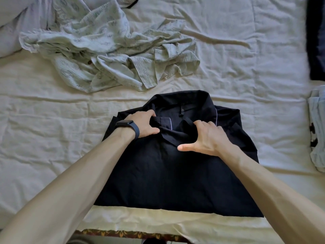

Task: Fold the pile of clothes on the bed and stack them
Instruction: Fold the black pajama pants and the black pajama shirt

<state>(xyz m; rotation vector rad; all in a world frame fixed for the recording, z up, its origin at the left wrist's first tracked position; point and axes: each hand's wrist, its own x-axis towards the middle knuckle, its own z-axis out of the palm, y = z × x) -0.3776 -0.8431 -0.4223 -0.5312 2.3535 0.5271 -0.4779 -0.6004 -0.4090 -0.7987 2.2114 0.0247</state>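
Note:
A black collared shirt (175,176) with thin white piping lies flat on the bed near the front edge, its collar pointing away from me. My left hand (143,125), with a dark watch on the wrist, pinches the collar fabric on the left side. My right hand (205,138) grips the collar flap on the right, thumb stretched out over the chest. Behind the shirt lies a crumpled pale green patterned garment (109,55), unfolded.
The bed sheet (44,129) is cream and wrinkled. Folded light clothes (318,131) sit at the right edge, with a dark item (316,37) above them. A grey pillow (12,27) is at the far left. The bed's front edge runs along the bottom.

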